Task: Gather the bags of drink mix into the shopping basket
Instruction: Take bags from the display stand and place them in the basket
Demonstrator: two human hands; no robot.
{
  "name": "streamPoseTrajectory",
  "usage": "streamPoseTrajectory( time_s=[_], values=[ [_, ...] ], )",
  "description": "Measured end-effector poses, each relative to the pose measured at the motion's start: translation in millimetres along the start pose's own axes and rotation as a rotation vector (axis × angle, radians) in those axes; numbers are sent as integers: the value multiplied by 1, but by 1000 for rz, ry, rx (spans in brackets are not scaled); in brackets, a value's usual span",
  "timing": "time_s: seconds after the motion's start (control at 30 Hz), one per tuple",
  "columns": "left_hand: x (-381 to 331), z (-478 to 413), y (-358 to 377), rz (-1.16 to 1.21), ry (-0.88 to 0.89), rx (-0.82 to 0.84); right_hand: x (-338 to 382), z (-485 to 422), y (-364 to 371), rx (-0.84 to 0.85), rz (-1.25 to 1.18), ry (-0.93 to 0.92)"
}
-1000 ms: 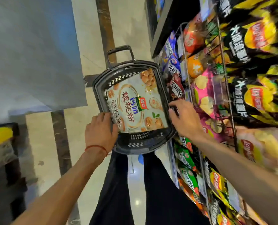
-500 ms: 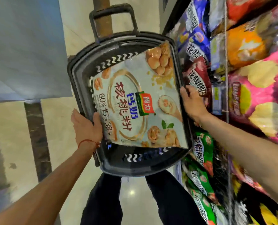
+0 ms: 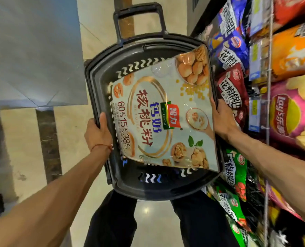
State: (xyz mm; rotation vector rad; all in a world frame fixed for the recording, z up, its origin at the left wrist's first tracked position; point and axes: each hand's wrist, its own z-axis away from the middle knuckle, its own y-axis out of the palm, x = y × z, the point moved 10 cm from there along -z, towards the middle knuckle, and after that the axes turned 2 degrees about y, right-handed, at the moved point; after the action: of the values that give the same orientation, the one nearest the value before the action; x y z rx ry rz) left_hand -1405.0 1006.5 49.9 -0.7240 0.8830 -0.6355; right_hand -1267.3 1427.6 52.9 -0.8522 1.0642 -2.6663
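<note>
Lifted closer than a second ago, basket [image 3: 128, 44] now fills the view — both hands on it. Left hand [image 3: 98, 132] grips the left rim, thumb over the top; right hand [image 3: 223, 122] clasps the right rim. Bag [image 3: 162, 118] lies face up inside, against the right wall. Chip bags [image 3: 287, 114] just right.

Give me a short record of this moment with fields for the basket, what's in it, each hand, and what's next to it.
container: dark shopping basket, pull handle on its far end
contents: one bag of drink mix, lying print-up, far right corner over the rim
left hand: grips the basket's left rim, thumb over the edge
right hand: holds the right rim, thumb against the bag's edge
beside it: snack bags on the rack to the right
</note>
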Motion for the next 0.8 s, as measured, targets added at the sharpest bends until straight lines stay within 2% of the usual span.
streamPoseTrajectory(
  time_s=[0.17, 0.3, 0.53, 0.8],
  values=[
    [-14, 1, -46, -16, 2, -3, 43, 34, -34, -108, 67, -49],
    [-12, 29, -101, 87, -32, 17, 78, 83, -62, -93, 77, -85],
    [0, 67, -220, 229, -83, -31, 186, 180, -102, -65, 113, -211],
    [25, 103, -344, 352, -147, -113, 294, 257, -112, -1, 161, -388]
  ],
)
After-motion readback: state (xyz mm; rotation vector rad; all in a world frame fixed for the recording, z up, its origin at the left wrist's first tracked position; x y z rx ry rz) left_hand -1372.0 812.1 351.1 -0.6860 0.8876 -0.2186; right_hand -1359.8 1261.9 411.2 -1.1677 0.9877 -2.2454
